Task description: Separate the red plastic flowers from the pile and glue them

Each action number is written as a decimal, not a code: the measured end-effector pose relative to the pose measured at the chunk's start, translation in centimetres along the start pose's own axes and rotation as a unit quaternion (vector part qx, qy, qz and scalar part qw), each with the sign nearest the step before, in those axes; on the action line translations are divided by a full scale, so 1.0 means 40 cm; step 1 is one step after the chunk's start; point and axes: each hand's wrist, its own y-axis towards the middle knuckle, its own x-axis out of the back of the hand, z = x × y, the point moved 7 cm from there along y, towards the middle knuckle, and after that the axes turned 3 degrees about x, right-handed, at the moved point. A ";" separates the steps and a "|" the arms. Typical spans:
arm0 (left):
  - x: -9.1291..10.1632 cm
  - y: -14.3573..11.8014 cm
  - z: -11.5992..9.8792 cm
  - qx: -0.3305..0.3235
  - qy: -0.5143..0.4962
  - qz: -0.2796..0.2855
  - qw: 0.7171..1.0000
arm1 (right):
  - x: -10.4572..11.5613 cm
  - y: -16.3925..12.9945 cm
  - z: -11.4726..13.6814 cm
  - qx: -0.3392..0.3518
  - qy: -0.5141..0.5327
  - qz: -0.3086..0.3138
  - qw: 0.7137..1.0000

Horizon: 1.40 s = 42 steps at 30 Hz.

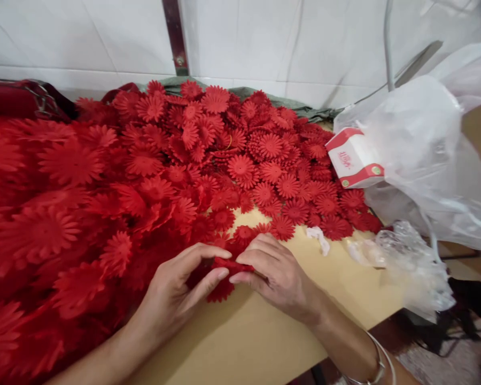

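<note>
Between my two hands, just above the table's front part, is a red fabric flower piece (233, 263), folded or bunched so its full shape is hidden. My left hand (188, 275) pinches its left end between thumb and fingers. From the other side my right hand (270, 272) grips it, with fingertips curled over the red fabric. Below the hands another red petal piece (220, 293) shows in part. A large heap of red flower-shaped petal pieces (144, 160) spreads behind and to the left of my hands.
A yellowish table (304, 299) lies underneath. To the right are a red-and-white box (355, 158), a white plastic bag (428, 133), crumpled clear plastic (409, 267) and a small white scrap (318, 239). A tiled wall (240, 43) stands behind. A red bag (16, 99) sits at far left.
</note>
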 end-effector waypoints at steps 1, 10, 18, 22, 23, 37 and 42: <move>0.003 0.000 0.005 0.001 0.001 -0.009 1.000 | 0.000 -0.001 -0.004 -0.004 -0.002 0.000 1.000; 0.016 0.001 0.021 0.080 -0.159 -0.053 0.983 | 0.010 -0.008 -0.017 -0.017 -0.008 -0.030 0.999; -0.025 0.001 0.063 0.201 -0.387 -0.007 0.900 | -0.006 0.011 0.015 0.046 0.049 0.003 0.998; -0.021 0.001 0.074 0.188 -0.350 -0.028 0.917 | -0.013 0.011 0.019 0.050 0.018 -0.009 0.999; -0.016 0.001 0.069 0.169 -0.326 -0.039 0.929 | -0.012 0.009 0.019 0.051 0.004 -0.020 0.998; 0.002 -0.007 -0.038 -0.110 -0.020 -0.022 0.993 | 0.001 -0.001 0.008 -0.005 -0.056 -0.021 0.998; -0.004 -0.007 -0.036 -0.097 -0.012 0.011 0.995 | -0.016 -0.007 0.011 0.004 -0.041 0.008 0.999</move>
